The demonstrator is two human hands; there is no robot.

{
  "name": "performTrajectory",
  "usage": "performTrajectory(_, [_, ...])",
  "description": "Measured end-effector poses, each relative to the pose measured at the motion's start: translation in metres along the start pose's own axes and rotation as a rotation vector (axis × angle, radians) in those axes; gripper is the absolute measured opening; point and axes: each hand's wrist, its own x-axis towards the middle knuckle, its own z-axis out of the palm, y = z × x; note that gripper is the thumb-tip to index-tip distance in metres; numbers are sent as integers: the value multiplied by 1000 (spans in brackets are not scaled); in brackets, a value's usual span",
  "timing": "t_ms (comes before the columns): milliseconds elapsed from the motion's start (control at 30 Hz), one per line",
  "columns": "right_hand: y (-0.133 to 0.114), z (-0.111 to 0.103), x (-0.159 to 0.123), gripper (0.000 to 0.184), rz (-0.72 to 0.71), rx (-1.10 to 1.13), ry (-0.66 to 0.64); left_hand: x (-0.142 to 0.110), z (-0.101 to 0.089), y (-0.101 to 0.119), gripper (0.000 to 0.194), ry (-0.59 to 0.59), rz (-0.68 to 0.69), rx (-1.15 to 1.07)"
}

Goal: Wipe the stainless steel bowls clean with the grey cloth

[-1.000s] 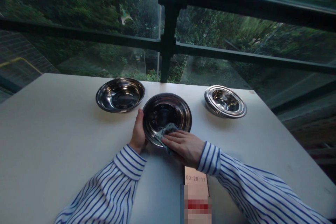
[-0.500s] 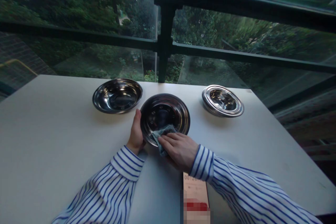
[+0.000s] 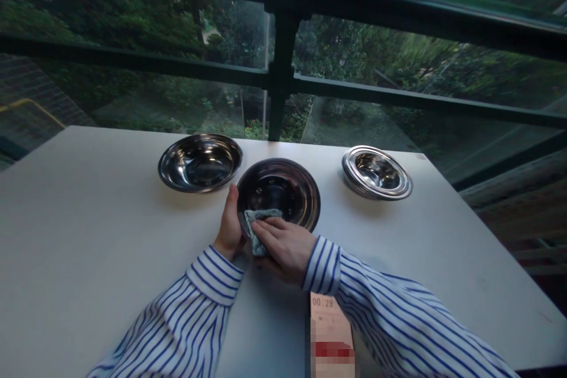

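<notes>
Metal bowl (image 3: 279, 192) at the middle of the bench (image 3: 133, 248), between a second bowl (image 3: 200, 163) and stacked bowls (image 3: 376, 172); round, hollow tipped up toward the wearer. Left hand (image 3: 229, 227) gripping its left rim, thumb pointing away along the edge, fingers hidden beneath. Cloth (image 3: 256, 243) over the near-left rim, upper edge running crosswise inside, lower end toward the wearer. Right hand (image 3: 290, 246) holds it, fingers together, slightly bent, lying over the cloth's right side.

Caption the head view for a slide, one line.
Left hand holds a metal bowl at its side; right hand presses a cloth against its near rim.
</notes>
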Motion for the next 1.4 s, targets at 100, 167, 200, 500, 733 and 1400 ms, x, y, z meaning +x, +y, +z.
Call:
performTrajectory(100, [1,-5,-20,53,22,-4,-54,1,3,-2,42,-23,61,7])
performTrajectory(167, [0,-5,-20,52,33,-3,-50,2,2,-3,44,-22,40,20])
performTrajectory(200, [-1,-3,-15,52,36,-4,-35,2,0,-3,45,-21,25,22])
performTrajectory(500, [0,-1,-4,52,18,-33,-26,2,-5,1,47,-15,35,24])
performTrajectory(733, [12,-14,-28,49,-11,-16,-123,1,3,-4,44,-23,62,65])
performTrajectory(1400, [1,13,-14,50,-89,70,38,-3,-2,1,43,41,83,28])
